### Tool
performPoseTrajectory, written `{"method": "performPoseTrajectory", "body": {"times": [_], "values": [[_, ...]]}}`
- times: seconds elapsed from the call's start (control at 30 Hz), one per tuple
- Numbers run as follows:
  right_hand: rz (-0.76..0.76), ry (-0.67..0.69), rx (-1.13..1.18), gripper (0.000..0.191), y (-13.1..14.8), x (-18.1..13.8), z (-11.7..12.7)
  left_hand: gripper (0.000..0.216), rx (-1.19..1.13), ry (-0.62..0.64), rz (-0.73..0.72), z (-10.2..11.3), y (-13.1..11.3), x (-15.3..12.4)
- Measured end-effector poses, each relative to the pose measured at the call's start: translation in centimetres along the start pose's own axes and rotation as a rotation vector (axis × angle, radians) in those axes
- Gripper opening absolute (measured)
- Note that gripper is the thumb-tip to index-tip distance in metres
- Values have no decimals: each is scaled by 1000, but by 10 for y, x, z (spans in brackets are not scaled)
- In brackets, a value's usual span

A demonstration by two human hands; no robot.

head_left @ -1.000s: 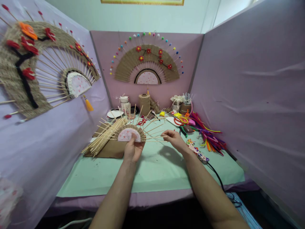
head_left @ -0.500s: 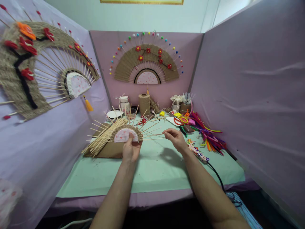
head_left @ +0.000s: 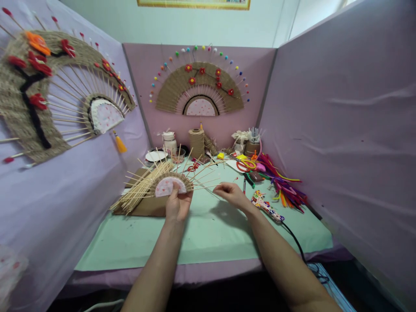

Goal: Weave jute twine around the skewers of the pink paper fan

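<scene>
My left hand (head_left: 177, 203) is closed on a half-made fan (head_left: 169, 185): a pink half-disc edged with jute, with thin wooden sticks fanning out from it. It holds the fan upright above the green table mat (head_left: 208, 234). My right hand (head_left: 229, 193) sits just right of the fan, fingers pinched near the tips of the right-side sticks; a thin jute thread seems to run from it, but I cannot make it out clearly.
A bundle of sticks (head_left: 139, 190) lies on brown cardboard (head_left: 147, 206) to the left. A patterned glue gun (head_left: 266, 206) with a black cord lies right. Pipe cleaners (head_left: 282, 182), scissors (head_left: 245, 164), a jute spool (head_left: 196, 143) and jars stand behind. Finished fans hang on the purple walls.
My left hand has carried the fan a little to the left and turned it slightly. My right hand has followed leftward and dropped a little toward the mat.
</scene>
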State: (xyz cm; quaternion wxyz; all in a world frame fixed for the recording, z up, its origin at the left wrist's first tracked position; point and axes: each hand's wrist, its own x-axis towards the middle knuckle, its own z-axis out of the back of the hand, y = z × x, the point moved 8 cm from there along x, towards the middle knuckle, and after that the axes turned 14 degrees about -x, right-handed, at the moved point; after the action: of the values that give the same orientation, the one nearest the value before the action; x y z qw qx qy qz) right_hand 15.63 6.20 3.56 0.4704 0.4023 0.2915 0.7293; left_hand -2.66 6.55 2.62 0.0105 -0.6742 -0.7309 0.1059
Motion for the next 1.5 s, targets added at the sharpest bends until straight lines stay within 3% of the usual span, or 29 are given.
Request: {"method": "performPoseTrajectory", "body": {"times": [0.1, 0.17, 0.47, 0.77, 1.03, 1.17, 1.3, 1.5], "values": [[61, 317, -78, 20, 9, -9, -45, 15, -19, 11, 28, 1, 4, 1], [115, 415, -71, 19, 18, -15, -63, 15, -24, 4, 50, 3, 8, 1], [241, 454, -136, 17, 31, -23, -74, 11, -24, 7, 128, 9, 23, -1], [213, 393, -78, 21, 36, -21, -60, 5, 43, 47, -75, 5, 3, 2], [119, -62, -32, 22, 28, -10, -23, 17, 100, 88, -154, 2, 0, 0], [50, -202, -4, 23, 18, -9, -10, 24, 133, 86, -185, 1, -1, -2], [29, -184, 26, 20, 14, -6, -13, 25, 153, 110, -191, 0, 0, -3], [45, 35, 189, 26, 21, -6, -40, 28, 185, 114, -210, -2, 4, -8]]}}
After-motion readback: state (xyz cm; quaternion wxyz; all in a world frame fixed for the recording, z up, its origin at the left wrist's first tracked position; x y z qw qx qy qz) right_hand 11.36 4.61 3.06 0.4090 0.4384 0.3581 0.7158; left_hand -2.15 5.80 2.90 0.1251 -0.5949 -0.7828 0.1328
